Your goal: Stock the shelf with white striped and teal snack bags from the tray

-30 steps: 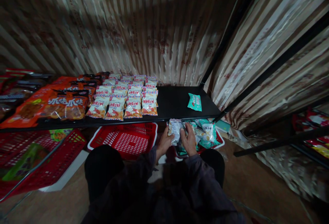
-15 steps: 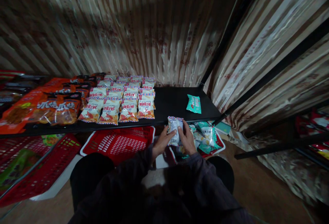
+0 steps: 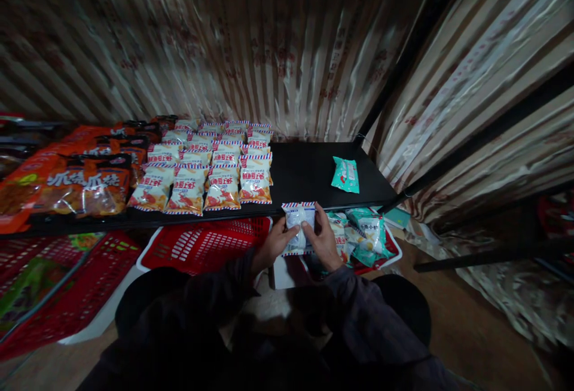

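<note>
Just below the centre of the frame, the left hand (image 3: 274,244) and the right hand (image 3: 325,243) grasp a small snack packet (image 3: 299,228) between them, thumbs on its face, its striped end toward the top. The packet is at the front edge of a black shelf (image 3: 300,182). Left of centre, rows of white and orange snack packets (image 3: 224,186) lie on the shelf, with orange bags (image 3: 105,185) beside them farther left. Right of centre lies a single teal packet (image 3: 345,174). At lower right, a red basket (image 3: 391,253) holds teal and white packets (image 3: 368,235); at lower left of centre sits another red basket (image 3: 201,247).
</note>
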`<act>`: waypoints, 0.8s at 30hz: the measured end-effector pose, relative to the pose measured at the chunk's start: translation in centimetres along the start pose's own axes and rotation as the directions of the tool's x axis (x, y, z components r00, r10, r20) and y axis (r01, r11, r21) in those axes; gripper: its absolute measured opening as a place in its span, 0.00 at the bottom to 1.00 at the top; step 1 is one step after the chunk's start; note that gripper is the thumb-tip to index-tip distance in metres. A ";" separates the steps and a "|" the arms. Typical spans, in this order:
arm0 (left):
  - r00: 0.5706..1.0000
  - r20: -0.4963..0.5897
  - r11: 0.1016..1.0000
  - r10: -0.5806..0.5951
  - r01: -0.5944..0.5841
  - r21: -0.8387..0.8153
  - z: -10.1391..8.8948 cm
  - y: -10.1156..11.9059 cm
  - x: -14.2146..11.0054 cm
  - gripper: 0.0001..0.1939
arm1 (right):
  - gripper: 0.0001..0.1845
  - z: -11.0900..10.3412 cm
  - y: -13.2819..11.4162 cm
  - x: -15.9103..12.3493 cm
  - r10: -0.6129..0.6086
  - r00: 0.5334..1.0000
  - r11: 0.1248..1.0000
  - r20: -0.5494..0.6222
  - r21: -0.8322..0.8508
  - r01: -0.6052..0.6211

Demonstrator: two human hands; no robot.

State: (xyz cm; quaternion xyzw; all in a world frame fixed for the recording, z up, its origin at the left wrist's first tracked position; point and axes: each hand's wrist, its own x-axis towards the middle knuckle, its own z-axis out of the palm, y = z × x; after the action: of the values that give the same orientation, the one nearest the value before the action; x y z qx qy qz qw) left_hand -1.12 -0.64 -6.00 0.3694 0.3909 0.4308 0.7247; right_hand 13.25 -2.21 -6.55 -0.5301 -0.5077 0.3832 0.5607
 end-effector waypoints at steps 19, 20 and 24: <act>0.998 0.065 0.997 -0.004 -0.001 0.078 0.1 2.5 2.5 0.36 | 0.35 0.3 -0.5 3.1 0.114 0.992 0.954 -0.047 0.283 -0.097; 0.998 0.059 0.996 -0.007 0.002 0.086 0.1 2.5 2.7 0.36 | 0.35 0.3 -0.6 3.0 0.110 0.993 0.954 -0.044 0.286 -0.093; 0.999 0.038 0.993 0.001 -0.005 0.119 -0.1 2.7 3.2 0.35 | 0.34 0.2 -1.0 3.1 0.070 0.997 0.964 -0.036 0.259 -0.058</act>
State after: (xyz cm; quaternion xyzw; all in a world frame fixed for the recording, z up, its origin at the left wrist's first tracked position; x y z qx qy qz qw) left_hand -1.13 3.32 -4.48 0.4208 0.4014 0.4006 0.7080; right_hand 13.51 0.70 -5.06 -0.4773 -0.4237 0.4520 0.6232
